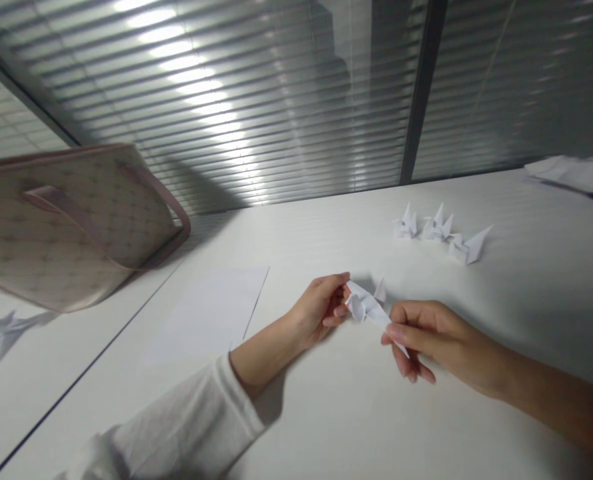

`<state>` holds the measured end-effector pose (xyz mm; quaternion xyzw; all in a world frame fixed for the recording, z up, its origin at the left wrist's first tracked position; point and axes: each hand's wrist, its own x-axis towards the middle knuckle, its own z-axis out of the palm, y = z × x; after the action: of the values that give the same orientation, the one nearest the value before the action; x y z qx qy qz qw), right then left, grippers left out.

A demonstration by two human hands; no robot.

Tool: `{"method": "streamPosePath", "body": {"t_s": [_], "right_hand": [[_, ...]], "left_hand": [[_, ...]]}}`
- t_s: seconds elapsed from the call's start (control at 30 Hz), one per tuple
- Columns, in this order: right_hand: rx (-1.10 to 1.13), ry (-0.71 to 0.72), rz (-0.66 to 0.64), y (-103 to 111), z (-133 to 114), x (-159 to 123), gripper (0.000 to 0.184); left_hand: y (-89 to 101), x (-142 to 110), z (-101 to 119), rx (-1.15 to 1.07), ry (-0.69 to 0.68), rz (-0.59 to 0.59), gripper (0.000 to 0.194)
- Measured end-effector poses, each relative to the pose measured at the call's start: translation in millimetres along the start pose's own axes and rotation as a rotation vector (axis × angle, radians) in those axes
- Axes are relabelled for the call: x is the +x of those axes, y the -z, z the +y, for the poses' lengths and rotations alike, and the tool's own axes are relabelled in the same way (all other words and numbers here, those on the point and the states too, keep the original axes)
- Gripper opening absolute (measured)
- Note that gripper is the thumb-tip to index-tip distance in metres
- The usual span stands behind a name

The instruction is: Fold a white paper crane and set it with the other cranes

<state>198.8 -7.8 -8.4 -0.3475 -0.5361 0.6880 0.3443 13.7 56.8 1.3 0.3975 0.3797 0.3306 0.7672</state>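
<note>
Between my two hands a white paper crane (366, 306) is held up over the white table, its wings stretched apart. My left hand (326, 301) pinches one wing tip between thumb and fingers. The opposite wing is gripped by my right hand (421, 333), thumb on top, with the wing's end poking out below the thumb. Farther back on the table stand three finished paper cranes, a left one (406, 223), a middle one (438, 224) and a right one (469, 245), close together in a slanting row.
A flat white sheet of paper (206, 313) lies left of my left forearm. A patterned bag (76, 233) with pink handles stands at the left, near more folded paper (6, 333). White papers (576, 175) lie at the far right. Window blinds (276, 100) rise behind the table.
</note>
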Motion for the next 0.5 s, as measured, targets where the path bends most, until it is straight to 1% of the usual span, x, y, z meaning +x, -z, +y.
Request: {"method": "streamPosePath", "body": {"t_s": [0.17, 0.27, 0.4, 0.5], "right_hand": [[-0.053, -0.012, -0.029, 0.5, -1.6, -1.0, 0.026], [-0.065, -0.001, -0.036, 1.4, -3.0, 0.0, 0.028], [-0.079, 0.075, 0.021, 3.6, -2.6, 2.5, 0.024], [-0.05, 0.135, 0.02, 4.4, -2.1, 3.3, 0.024]], "left_hand": [[-0.4, 0.1, -2.0, -0.033, -0.013, 0.012, 0.031], [1.6, 1.6, -3.3, -0.057, -0.015, -0.007, 0.032], [5.4, 3.4, -4.0, -0.098, 0.0, -0.047, 0.031], [7.1, 4.0, -5.0, -0.129, 0.007, -0.07, 0.03]]}}
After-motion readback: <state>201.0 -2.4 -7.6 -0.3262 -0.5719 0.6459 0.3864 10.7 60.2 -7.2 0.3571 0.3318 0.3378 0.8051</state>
